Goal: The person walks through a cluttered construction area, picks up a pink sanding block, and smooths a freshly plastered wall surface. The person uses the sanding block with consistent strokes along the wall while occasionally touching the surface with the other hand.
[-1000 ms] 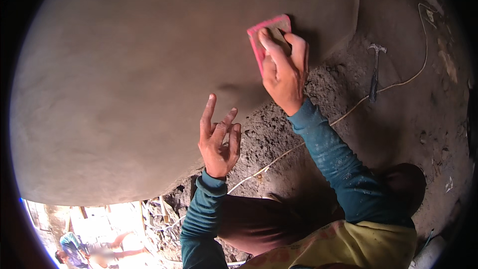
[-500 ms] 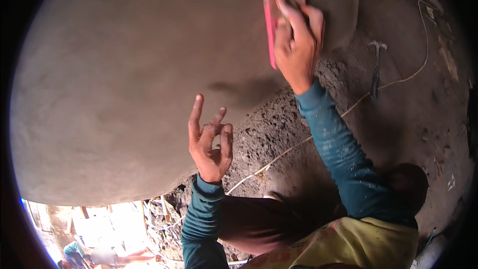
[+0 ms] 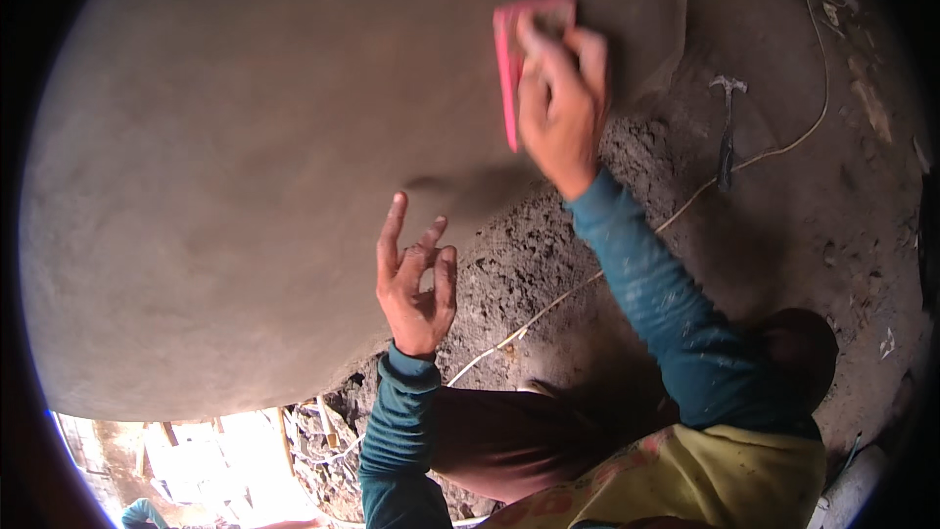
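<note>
My right hand point(image 3: 568, 108) grips a pink plastering float point(image 3: 506, 78) by its back, fingers wrapped round the handle, which they mostly hide. The float lies against a smooth grey plastered wall point(image 3: 264, 137), not far from the plaster's right edge. Lower and to the left, my left hand point(image 3: 416, 284) is raised in front of the wall with nothing in it. Its index finger points up and the other fingers are partly bent and apart. Both forearms wear teal sleeves.
Rough crumbly mortar point(image 3: 529, 255) lies along the wall's base. A pale cable point(image 3: 676, 220) crosses the ground, passing a claw hammer point(image 3: 727, 132) at the right. At the lower left is a bright opening with part of another person's teal sleeve point(image 3: 142, 512).
My right hand and the float have shifted slightly left and down across the wall. My left hand keeps its pose almost unchanged. Less of the other person shows at the lower left.
</note>
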The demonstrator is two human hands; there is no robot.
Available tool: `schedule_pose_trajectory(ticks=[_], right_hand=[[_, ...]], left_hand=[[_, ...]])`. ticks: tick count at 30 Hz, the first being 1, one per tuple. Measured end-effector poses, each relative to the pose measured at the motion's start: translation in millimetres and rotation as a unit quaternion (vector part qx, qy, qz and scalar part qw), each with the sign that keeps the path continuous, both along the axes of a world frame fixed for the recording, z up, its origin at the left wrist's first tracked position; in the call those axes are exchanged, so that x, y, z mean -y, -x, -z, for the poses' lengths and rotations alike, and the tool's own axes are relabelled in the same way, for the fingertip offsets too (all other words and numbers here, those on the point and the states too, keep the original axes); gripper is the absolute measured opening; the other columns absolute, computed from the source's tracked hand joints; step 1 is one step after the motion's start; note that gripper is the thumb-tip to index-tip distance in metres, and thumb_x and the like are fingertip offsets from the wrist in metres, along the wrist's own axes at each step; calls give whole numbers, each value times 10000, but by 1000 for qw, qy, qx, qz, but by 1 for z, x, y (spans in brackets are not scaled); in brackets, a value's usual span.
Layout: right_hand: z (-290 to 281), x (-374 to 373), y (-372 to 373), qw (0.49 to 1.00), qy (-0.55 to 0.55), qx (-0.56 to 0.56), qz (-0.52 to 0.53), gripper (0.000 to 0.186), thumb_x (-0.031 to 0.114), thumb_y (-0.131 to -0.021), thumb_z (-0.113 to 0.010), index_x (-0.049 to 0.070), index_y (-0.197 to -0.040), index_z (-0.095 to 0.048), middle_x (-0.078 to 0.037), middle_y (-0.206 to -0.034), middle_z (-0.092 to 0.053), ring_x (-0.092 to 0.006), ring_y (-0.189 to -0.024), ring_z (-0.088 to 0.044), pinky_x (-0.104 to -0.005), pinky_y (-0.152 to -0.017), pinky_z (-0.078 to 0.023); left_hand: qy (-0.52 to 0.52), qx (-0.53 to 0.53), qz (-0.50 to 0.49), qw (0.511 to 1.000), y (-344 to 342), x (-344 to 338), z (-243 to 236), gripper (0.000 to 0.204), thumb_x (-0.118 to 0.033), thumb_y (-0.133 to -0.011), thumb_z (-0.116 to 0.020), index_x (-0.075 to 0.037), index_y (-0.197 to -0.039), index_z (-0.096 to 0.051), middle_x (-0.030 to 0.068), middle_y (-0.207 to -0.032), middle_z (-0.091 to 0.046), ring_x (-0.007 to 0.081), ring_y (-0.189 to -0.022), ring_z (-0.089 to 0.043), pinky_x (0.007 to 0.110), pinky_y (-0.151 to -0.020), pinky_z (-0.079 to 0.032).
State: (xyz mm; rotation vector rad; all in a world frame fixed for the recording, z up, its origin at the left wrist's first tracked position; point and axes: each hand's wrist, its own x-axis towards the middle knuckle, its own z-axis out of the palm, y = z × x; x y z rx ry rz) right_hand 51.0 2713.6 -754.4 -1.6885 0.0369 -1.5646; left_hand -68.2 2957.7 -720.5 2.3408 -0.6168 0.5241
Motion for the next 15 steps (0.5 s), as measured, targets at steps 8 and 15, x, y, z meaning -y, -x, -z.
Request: schedule_pose_trajectory(ticks=[8,15], right_hand=[[-27,52,-18,999,-16,15,39,428,39,-927,-643,90,-1337,-753,-154,-1099,-651,-295,-1027,-628,-406,-873,-531],[65,-48,30,997,-4,-72,-30,511,44,-917,-674,170,-1409,-727,-150,-1233,-559,-353,-1167,-583,-515,-980,-527]], left_hand=[[12,22,-19,1000,4,-2,-4,282,89,-931,-700,54,-1201,-771,245,-1644,-469,185,-908,-778,315,-786,-648],[-34,55,-18,998,2,7,-11,332,88,-904,-720,41,-1228,-776,260,-1655,-461,119,-762,-724,290,-738,-619]])
